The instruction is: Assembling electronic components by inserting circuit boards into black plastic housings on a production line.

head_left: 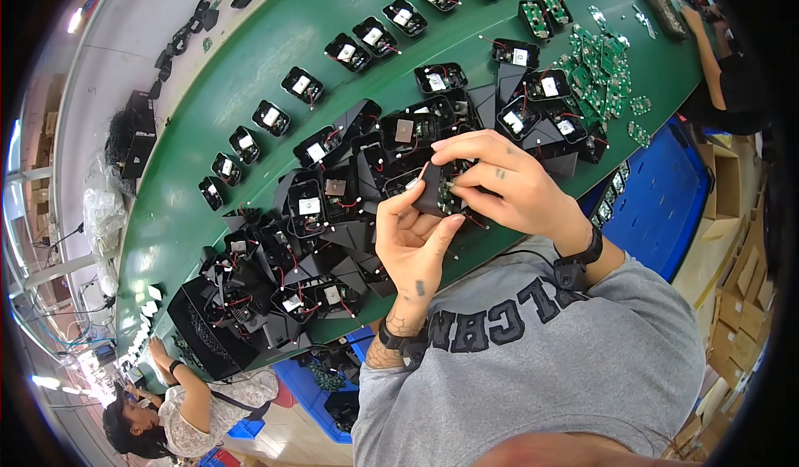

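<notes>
- Black housing (427,197), the piece in hand, is held up over the near side of the tabletop (237,92), tilted.
- Off at 8 o'clock from it spreads a heap of housings (310,206); holding the piece clear of it should stop wires snagging.
- At 7 o'clock the left hand (412,246) has its grip closed round the housing, fingers to the left and thumb low; this suits a firm support.
- A green circuit board (447,201) shows on the housing's 3 o'clock side; the step looks like settling it in, best done level and by its edges.
- A thin red wire (477,220) lies at 4 o'clock, its owner unclear; check that none gets trapped.
- From 3 o'clock the right hand (506,177) closes its grip on the housing's upper end and board side; finger pressure cannot be told, but gentle, even pressing seems wise.
- Loose green boards (601,76) lie at 2 o'clock, well apart.
</notes>
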Action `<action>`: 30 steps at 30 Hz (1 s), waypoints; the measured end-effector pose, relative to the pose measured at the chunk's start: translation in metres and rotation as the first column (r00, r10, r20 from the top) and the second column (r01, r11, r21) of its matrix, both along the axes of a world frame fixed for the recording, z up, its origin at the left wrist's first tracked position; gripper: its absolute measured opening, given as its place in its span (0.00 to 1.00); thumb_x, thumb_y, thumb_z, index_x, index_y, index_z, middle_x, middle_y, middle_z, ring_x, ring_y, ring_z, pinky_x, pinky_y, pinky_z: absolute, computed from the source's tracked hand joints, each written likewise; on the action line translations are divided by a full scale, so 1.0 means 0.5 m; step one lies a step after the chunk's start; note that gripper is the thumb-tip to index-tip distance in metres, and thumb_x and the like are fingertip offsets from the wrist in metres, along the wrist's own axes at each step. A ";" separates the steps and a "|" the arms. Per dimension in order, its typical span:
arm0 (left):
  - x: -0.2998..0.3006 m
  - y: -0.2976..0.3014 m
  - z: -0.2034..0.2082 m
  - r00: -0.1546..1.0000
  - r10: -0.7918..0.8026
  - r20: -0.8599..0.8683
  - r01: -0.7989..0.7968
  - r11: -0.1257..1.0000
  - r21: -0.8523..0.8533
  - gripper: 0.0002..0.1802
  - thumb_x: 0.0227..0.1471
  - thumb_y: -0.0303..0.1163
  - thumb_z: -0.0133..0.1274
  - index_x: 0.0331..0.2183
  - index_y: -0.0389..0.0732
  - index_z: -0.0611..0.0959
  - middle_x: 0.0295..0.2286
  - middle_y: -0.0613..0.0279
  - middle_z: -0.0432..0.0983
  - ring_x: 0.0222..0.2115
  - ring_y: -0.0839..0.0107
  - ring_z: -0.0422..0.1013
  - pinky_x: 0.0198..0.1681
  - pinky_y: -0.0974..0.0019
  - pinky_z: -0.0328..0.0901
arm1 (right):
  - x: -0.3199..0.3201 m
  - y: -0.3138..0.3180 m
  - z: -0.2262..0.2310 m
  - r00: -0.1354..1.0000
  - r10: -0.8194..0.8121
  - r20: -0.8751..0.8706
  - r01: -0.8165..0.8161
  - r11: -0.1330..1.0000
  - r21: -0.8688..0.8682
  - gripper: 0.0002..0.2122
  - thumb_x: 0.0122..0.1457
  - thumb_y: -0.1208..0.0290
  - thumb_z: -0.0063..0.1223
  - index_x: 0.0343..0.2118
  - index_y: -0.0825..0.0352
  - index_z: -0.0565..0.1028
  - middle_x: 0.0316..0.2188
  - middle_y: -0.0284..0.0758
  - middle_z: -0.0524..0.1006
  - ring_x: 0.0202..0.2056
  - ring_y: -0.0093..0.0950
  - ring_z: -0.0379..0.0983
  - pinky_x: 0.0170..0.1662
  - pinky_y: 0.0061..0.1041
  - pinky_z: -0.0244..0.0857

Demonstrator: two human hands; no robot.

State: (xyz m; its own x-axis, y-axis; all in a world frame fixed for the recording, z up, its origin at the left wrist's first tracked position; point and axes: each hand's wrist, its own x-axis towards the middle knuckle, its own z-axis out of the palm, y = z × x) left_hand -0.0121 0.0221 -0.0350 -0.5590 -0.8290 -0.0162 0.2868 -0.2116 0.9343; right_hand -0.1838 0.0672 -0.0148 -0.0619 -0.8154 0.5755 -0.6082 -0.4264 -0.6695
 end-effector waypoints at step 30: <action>0.005 0.014 0.003 0.995 0.027 0.100 -0.007 0.980 -0.199 0.28 0.40 0.10 0.61 0.45 0.30 0.70 0.41 0.45 0.73 0.40 0.61 0.75 0.43 0.64 0.74 | -0.012 -0.004 -0.008 0.937 0.137 0.321 -0.191 0.971 0.143 0.08 0.42 0.87 0.53 0.19 0.68 0.67 0.40 0.40 0.74 0.51 0.41 0.70 0.48 0.35 0.69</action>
State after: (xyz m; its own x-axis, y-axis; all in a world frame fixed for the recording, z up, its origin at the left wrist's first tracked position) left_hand -0.0095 0.0290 -0.0333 -0.5488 -0.8308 0.0931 0.1903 -0.0157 0.9816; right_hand -0.1896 0.0652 -0.0187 -0.0706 -0.9127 0.4024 -0.2930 -0.3667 -0.8830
